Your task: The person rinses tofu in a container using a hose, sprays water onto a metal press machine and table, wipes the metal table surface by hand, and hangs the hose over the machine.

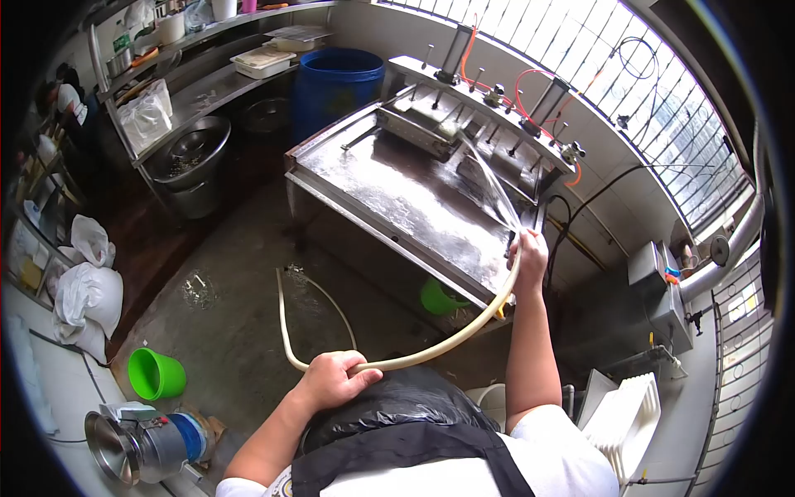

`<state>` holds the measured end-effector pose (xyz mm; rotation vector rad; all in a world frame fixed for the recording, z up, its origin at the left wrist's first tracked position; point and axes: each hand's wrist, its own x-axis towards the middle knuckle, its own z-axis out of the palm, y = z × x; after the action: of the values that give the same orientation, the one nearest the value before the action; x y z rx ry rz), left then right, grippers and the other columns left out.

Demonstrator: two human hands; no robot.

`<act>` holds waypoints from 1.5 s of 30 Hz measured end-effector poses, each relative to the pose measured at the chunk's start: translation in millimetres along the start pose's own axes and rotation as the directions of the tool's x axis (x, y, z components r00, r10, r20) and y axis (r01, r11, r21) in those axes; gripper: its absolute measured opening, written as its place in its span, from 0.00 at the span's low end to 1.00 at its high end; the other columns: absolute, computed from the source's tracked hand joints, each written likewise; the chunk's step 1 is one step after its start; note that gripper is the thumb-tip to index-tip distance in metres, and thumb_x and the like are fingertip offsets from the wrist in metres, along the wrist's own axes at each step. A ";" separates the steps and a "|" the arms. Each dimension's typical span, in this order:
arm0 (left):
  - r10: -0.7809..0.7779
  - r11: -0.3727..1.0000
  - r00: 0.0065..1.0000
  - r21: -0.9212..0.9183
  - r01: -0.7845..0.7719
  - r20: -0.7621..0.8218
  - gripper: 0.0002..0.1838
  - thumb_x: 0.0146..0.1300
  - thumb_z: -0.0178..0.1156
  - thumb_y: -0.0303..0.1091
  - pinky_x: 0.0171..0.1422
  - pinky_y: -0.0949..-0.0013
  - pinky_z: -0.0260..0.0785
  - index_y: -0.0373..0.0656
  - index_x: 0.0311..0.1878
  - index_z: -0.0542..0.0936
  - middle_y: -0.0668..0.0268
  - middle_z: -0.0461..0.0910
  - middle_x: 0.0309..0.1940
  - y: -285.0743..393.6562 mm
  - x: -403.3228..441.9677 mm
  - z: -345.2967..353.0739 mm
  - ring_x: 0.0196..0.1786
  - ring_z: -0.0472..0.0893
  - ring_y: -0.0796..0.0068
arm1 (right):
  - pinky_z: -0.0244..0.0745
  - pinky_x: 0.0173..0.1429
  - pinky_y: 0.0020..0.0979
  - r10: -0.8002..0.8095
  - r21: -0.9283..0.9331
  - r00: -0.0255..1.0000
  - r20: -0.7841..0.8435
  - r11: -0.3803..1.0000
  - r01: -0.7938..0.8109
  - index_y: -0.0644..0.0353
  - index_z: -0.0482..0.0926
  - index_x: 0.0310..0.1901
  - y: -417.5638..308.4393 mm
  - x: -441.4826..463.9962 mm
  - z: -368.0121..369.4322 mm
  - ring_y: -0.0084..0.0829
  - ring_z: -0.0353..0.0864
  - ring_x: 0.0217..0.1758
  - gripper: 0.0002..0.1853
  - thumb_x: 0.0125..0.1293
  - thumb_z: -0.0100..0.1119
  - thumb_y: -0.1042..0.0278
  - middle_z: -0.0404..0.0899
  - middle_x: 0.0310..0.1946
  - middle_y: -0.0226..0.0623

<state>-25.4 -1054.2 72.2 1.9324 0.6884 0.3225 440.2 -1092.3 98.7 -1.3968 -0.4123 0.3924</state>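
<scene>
A pale cream hose [447, 344] runs in a curve between my two hands, and its tail loops down to the floor. My right hand [531, 253] is closed round the hose near its outlet, over the front right corner of a steel table [364, 186]. Water sprays from there up and left toward metal press plates [418, 132] at the table's back. Low in front of my black apron, my left hand [335, 378] is wrapped round the hose's middle. The table's surface is wet and shiny.
Pneumatic cylinders on a bar [489, 95] stand behind the table. A blue barrel [338, 83] is at the back, with a metal bowl [195, 149] left of it. A green bucket [156, 373], a steel machine [137, 443] and white sacks [89, 298] stand at left. Another person [70, 99] is far left.
</scene>
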 end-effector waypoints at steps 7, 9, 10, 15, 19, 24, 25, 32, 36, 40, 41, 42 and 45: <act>-0.050 0.998 0.994 -0.049 0.045 -0.099 0.19 0.68 0.74 0.49 0.37 0.66 0.74 0.39 0.41 0.88 0.63 0.83 0.26 4.5 -15.7 -4.2 0.29 0.79 0.74 | 0.69 0.21 0.25 -0.019 -0.044 0.983 0.184 0.999 0.027 0.56 0.76 0.54 7.6 16.6 62.4 0.20 0.71 0.19 0.12 0.77 0.60 0.59 0.75 0.24 0.26; -0.072 0.997 0.990 -0.045 0.067 -0.123 0.20 0.69 0.74 0.50 0.37 0.66 0.74 0.38 0.41 0.88 0.63 0.83 0.26 -0.6 -16.2 1.0 0.29 0.80 0.74 | 0.69 0.29 0.24 -0.010 -0.026 0.978 0.207 1.000 0.016 0.61 0.77 0.50 -0.1 12.9 68.8 0.19 0.75 0.26 0.10 0.75 0.59 0.65 0.76 0.27 0.26; -0.091 0.995 0.988 -0.051 0.085 -0.125 0.21 0.69 0.73 0.50 0.37 0.67 0.73 0.38 0.41 0.88 0.64 0.82 0.26 -1.2 -15.2 3.4 0.29 0.79 0.76 | 0.70 0.31 0.25 -0.024 -0.044 0.978 0.206 0.998 0.034 0.61 0.77 0.50 3.5 17.2 67.1 0.19 0.75 0.26 0.09 0.75 0.60 0.65 0.76 0.27 0.27; -0.101 0.993 0.987 -0.076 0.092 -0.123 0.22 0.70 0.73 0.51 0.36 0.69 0.71 0.37 0.41 0.88 0.67 0.81 0.25 0.3 -1.7 9.9 0.29 0.76 0.81 | 0.71 0.34 0.26 -0.109 -0.056 0.991 0.071 0.992 0.113 0.63 0.79 0.47 13.0 32.3 49.5 0.21 0.75 0.27 0.08 0.73 0.60 0.69 0.77 0.28 0.29; -0.068 0.995 0.991 -0.084 0.058 -0.119 0.21 0.70 0.74 0.50 0.36 0.70 0.71 0.38 0.40 0.88 0.68 0.81 0.24 3.4 11.2 12.4 0.29 0.75 0.81 | 0.65 0.28 0.23 -0.205 -0.051 0.976 -0.074 0.978 0.202 0.62 0.77 0.51 -9.4 31.4 29.3 0.18 0.71 0.23 0.09 0.76 0.57 0.68 0.76 0.24 0.27; -0.033 0.996 0.996 -0.084 0.027 -0.077 0.19 0.70 0.74 0.48 0.36 0.70 0.70 0.38 0.39 0.88 0.69 0.79 0.24 12.6 29.5 16.7 0.29 0.74 0.82 | 0.68 0.31 0.25 -0.241 -0.069 0.956 -0.170 0.970 0.232 0.65 0.78 0.50 -27.0 29.9 -4.0 0.19 0.73 0.25 0.09 0.74 0.57 0.70 0.77 0.26 0.29; -0.032 0.996 0.997 -0.086 0.026 -0.068 0.19 0.70 0.74 0.48 0.36 0.70 0.70 0.38 0.39 0.88 0.69 0.79 0.24 12.4 33.4 18.5 0.29 0.74 0.82 | 0.68 0.33 0.26 -0.234 -0.073 0.952 -0.198 0.972 0.224 0.66 0.79 0.48 -31.0 27.2 -9.5 0.20 0.74 0.27 0.09 0.73 0.57 0.71 0.78 0.27 0.30; 0.112 0.993 0.994 -0.033 -0.112 -0.013 0.24 0.69 0.71 0.56 0.36 0.62 0.76 0.40 0.37 0.87 0.59 0.82 0.23 26.3 61.3 29.4 0.27 0.83 0.62 | 0.64 0.23 0.23 -0.297 -0.116 0.880 -0.371 0.955 0.274 0.63 0.77 0.49 -37.7 24.2 -86.7 0.18 0.69 0.19 0.09 0.74 0.56 0.68 0.75 0.22 0.29; 0.184 0.982 0.983 0.038 -0.184 0.007 0.26 0.69 0.69 0.59 0.37 0.59 0.78 0.40 0.38 0.87 0.57 0.84 0.25 35.0 70.0 38.4 0.30 0.85 0.56 | 0.60 0.18 0.23 -0.288 -0.142 0.855 -0.430 0.958 0.251 0.59 0.77 0.49 -58.8 10.3 -112.1 0.17 0.66 0.16 0.09 0.74 0.55 0.65 0.73 0.21 0.27; 0.175 0.984 0.983 0.010 -0.176 0.055 0.23 0.69 0.73 0.53 0.37 0.64 0.76 0.38 0.40 0.88 0.61 0.82 0.25 37.9 68.2 40.2 0.28 0.83 0.67 | 0.60 0.20 0.22 -0.280 -0.149 0.852 -0.443 0.960 0.238 0.60 0.77 0.49 -84.8 -8.7 -103.1 0.17 0.67 0.17 0.09 0.74 0.55 0.65 0.74 0.21 0.28; 0.169 0.985 0.984 0.010 -0.169 0.055 0.23 0.69 0.73 0.53 0.37 0.64 0.76 0.38 0.40 0.88 0.61 0.82 0.25 37.7 66.6 39.4 0.28 0.83 0.67 | 0.60 0.21 0.22 -0.262 -0.123 0.859 -0.440 0.965 0.231 0.62 0.78 0.48 -91.4 -14.1 -94.5 0.17 0.68 0.18 0.09 0.74 0.55 0.67 0.74 0.21 0.29; 0.174 0.985 0.983 0.014 -0.175 0.055 0.23 0.69 0.73 0.53 0.37 0.64 0.76 0.38 0.40 0.88 0.61 0.83 0.25 37.8 65.6 38.1 0.28 0.83 0.67 | 0.60 0.21 0.22 -0.257 -0.123 0.862 -0.438 0.966 0.226 0.62 0.78 0.48 -90.1 -12.8 -90.6 0.17 0.68 0.18 0.09 0.74 0.55 0.67 0.74 0.21 0.29; 0.160 0.987 0.986 0.023 -0.162 0.056 0.23 0.69 0.72 0.54 0.37 0.64 0.77 0.38 0.40 0.88 0.61 0.83 0.25 36.2 62.0 35.3 0.29 0.83 0.67 | 0.61 0.19 0.22 -0.233 -0.141 0.915 -0.330 0.970 0.196 0.59 0.76 0.51 -83.1 -4.6 -83.0 0.16 0.66 0.15 0.10 0.76 0.54 0.64 0.74 0.22 0.26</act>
<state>53.7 -1055.0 83.9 2.0205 0.5047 0.3604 479.5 -1176.8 170.4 -1.4714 -0.2959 -0.0590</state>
